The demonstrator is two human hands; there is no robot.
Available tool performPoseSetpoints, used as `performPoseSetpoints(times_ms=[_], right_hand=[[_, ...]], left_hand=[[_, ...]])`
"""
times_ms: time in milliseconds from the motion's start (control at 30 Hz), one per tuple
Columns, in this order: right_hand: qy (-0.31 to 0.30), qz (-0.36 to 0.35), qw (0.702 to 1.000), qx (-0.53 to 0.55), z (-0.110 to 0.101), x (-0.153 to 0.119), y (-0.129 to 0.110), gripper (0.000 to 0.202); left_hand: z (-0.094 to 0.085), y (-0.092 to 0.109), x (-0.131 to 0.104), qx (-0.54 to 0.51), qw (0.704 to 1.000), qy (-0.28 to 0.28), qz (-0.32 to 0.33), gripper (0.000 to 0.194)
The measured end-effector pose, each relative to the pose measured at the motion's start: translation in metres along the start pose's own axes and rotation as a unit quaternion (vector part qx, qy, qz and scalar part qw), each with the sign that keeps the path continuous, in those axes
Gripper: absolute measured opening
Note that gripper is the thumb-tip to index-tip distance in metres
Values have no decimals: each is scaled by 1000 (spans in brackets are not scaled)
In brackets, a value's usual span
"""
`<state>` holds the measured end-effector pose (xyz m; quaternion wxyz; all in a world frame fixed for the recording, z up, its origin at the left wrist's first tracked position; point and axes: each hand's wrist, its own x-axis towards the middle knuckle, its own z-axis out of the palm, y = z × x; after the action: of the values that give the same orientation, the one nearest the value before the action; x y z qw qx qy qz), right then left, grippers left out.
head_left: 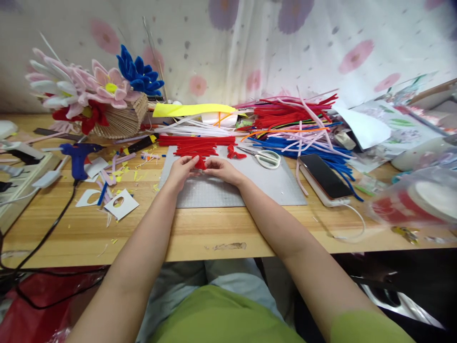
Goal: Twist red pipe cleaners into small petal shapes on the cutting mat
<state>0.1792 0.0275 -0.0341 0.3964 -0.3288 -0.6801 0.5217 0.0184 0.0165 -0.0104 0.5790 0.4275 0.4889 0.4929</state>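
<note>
Both hands work low over the gray cutting mat [221, 195], forearms resting across the front edge of the counter [210, 233]. The left hand [181, 170] and right hand [224, 170] meet at a small red fuzzy piece [200, 163], located near the back left of the mat. The grip of each hand is nearly closed, thumb and fingertips pinching the piece from opposite sides; I cannot tell its full shape, since the fingers cover its edges, nor how the lower fingers are set. Directly behind it lie cut red stems [198, 141], their front ones partly screened by the hands. A second red piece [235, 152] sits to the right, its folds too small to make out, with the scissors [258, 155] just beside it. The phone [325, 176] lies farther right, covering most of a white block. At the far right, a cup [421, 202] is blurred by clear plastic and cut off by the edge of view. On the left, the power strip [17, 202] is likewise cropped, and the cord of the blue glue gun [79, 159] runs out of sight.
</note>
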Motion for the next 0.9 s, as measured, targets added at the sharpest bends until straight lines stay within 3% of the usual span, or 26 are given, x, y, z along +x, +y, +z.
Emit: performPoseSetpoints(times_ms=[100, 333, 533, 700, 900], right_hand=[[-20, 4, 1000, -22, -1, -2, -4, 20], [-31, -8, 999, -39, 0, -2, -7, 23], [32, -53, 993, -103, 6, 1, -8, 14], [83, -114, 971, -193, 9, 2, -10, 5], [72, -183, 926, -323, 11, -1, -11, 12]], left_hand=[[0, 1, -3, 9, 1000, -5, 13, 47], [1, 3, -6, 65, 995, -59, -39, 44], [-2, 6, -5, 8, 991, -89, -101, 32], [-1, 10, -5, -35, 986, -85, -142, 19], [-2, 12, -3, -15, 981, -81, -178, 15]])
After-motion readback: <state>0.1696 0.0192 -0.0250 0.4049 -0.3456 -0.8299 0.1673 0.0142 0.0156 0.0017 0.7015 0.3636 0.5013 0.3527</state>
